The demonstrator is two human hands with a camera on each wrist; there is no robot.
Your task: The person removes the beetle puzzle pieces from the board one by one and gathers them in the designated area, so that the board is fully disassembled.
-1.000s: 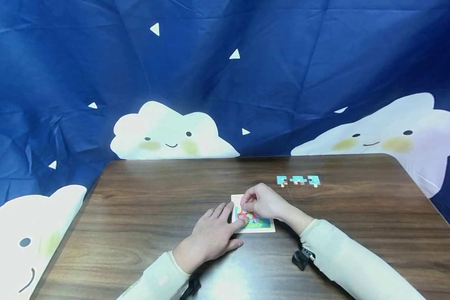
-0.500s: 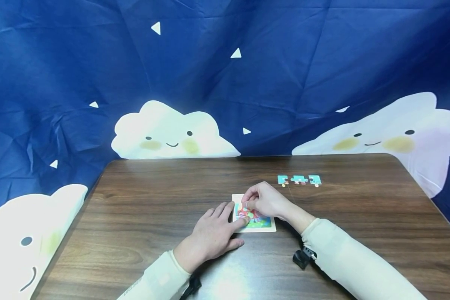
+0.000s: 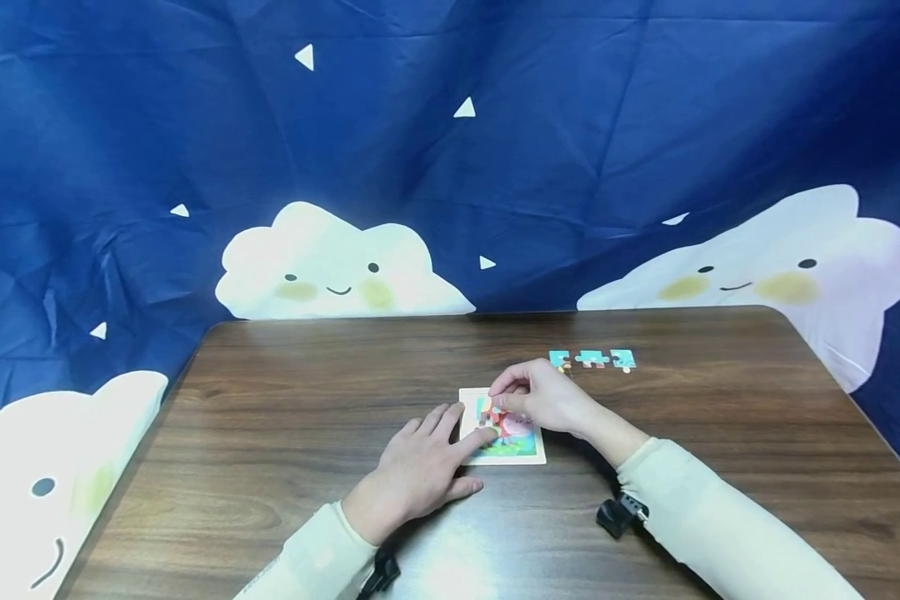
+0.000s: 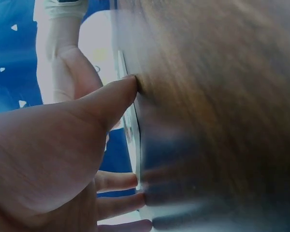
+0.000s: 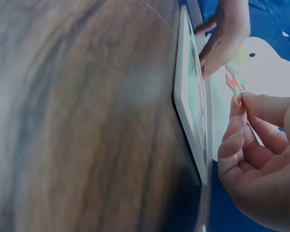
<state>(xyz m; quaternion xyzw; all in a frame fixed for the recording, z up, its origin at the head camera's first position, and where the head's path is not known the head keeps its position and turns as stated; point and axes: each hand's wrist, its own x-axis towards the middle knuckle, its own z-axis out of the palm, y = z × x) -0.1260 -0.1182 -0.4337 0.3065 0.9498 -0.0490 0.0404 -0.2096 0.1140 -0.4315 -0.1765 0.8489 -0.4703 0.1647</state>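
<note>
A small jigsaw puzzle board [image 3: 542, 459] with a pale frame and a colourful cartoon picture lies flat on the table. My left hand [image 3: 420, 471] lies spread at its left side, fingertips at the frame and one finger reaching over the picture. Over the board's upper part, my right hand [image 3: 553, 400] pinches a puzzle piece between thumb and fingers. The right wrist view shows this puzzle piece [image 5: 235, 81], red and turquoise, held up apart from the board. In the left wrist view the thumb [image 4: 117, 96] is stretched out; the board is seen edge-on behind it.
Behind the right hand, three loose turquoise puzzle pieces [image 3: 591, 359] lie in a row on the brown wooden table [image 3: 307, 375]. A blue cloth [image 3: 390, 125] with clouds and white triangles hangs behind the table's far edge.
My right hand has moved slightly right and up from the picture, with the puzzle piece between its fingers. More of the picture is uncovered. The left hand has stayed at the board's left side.
</note>
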